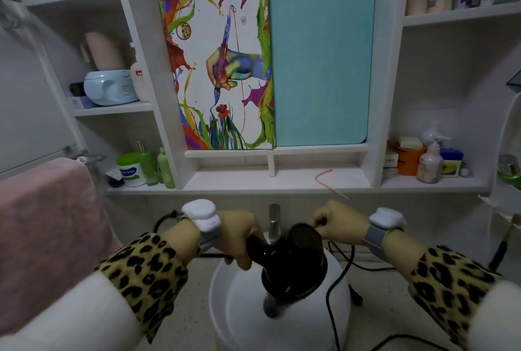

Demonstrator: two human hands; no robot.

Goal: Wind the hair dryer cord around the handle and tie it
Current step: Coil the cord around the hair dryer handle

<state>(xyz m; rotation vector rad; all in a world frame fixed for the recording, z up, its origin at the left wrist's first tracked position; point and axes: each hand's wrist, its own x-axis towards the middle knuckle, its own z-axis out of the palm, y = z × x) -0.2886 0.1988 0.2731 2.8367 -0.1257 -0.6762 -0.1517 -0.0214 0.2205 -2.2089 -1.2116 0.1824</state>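
A black hair dryer (293,260) hangs over the white round basin (239,317), its nozzle pointing down toward me. My left hand (239,235) is closed around its handle, which the fingers mostly hide. My right hand (338,221) is to the right of the dryer body, pinching the thin black cord (335,280). From there the cord loops down to the right of the dryer and runs off the bottom edge. Another stretch of cord trails right across the counter.
A chrome faucet (274,221) stands just behind the dryer. A pink towel (48,226) hangs at the left. Bottles and jars fill the shelf (282,181) on both sides, with a pink hook lying on it. A colourful board and a teal board lean above.
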